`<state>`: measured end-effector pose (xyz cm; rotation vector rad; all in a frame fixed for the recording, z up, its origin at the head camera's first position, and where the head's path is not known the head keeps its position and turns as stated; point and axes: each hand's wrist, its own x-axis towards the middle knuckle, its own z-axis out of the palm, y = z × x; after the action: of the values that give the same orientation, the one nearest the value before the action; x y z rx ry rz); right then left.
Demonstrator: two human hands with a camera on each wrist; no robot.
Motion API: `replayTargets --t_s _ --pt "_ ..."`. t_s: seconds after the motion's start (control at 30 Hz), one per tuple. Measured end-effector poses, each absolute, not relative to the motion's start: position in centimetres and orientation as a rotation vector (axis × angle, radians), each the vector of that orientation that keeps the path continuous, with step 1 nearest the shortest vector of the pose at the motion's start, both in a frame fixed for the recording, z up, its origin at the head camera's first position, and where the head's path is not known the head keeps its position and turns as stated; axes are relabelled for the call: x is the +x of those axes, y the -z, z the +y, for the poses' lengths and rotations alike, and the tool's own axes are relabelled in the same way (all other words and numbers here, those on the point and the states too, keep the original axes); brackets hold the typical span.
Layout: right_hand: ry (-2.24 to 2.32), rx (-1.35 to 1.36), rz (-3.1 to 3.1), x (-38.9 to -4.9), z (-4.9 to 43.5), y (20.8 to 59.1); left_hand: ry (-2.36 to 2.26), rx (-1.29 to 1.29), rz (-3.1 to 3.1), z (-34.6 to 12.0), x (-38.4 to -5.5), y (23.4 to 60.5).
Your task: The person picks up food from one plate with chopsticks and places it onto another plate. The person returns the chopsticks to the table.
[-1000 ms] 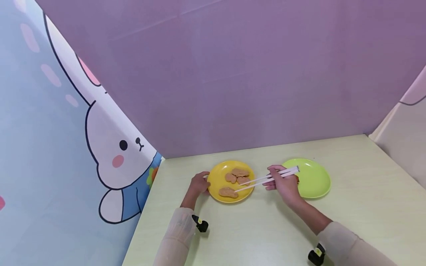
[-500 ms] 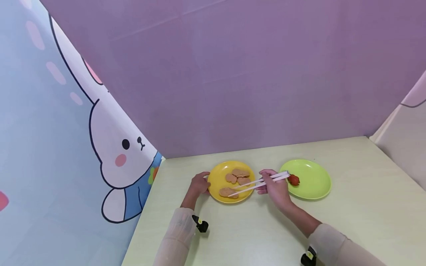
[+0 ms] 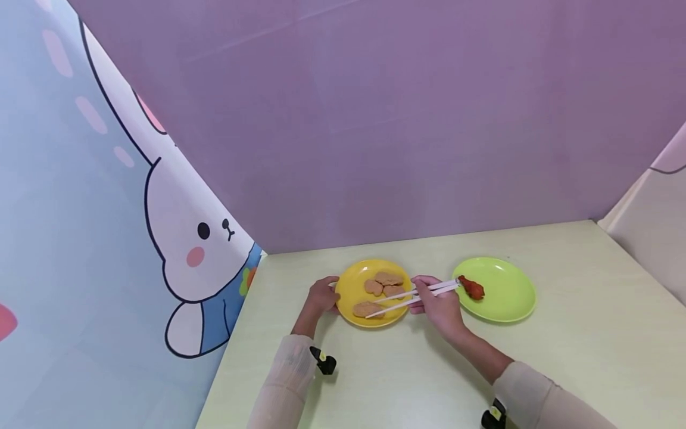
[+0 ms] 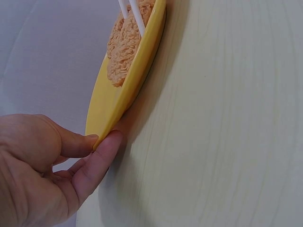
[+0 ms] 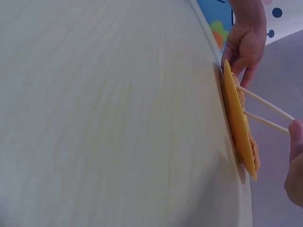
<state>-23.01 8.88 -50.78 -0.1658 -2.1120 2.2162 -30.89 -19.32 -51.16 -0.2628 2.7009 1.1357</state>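
Note:
My left hand [image 3: 323, 295] pinches the left rim of a yellow plate [image 3: 349, 287], thumb above and fingers below in the left wrist view. Several tan, crumb-coated pieces like fried chicken lie on it. My right hand [image 3: 440, 307] grips a pair of white chopsticks [image 3: 447, 288] from the plate's right side. In the head view, the spread chopstick tips reach over the front piece [image 3: 367, 309], one on each side of it. Whether they touch it cannot be told. The other pieces [image 3: 387, 278] sit in a cluster toward the back.
A green plate [image 3: 509, 292] stands to the right, behind my right hand, with a red glazed drumstick-like piece [image 3: 473, 288] near its left rim. A purple wall [image 3: 407, 131] closes off the table's back edge. A rabbit-print panel [image 3: 187, 262] borders the left.
My right hand has moved left with the chopsticks, and their tips have come over the front piece. The red drumstick-like piece has come into sight. My left hand has stayed on the rim.

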Motion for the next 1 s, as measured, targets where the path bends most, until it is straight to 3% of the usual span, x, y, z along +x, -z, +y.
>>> replayTargets --t_s 1.0 --pt "-2.254 -0.171 -1.961 -24.1 13.2 49.7 -1.167 -0.263 2.686 -18.9 -30.9 50.8"
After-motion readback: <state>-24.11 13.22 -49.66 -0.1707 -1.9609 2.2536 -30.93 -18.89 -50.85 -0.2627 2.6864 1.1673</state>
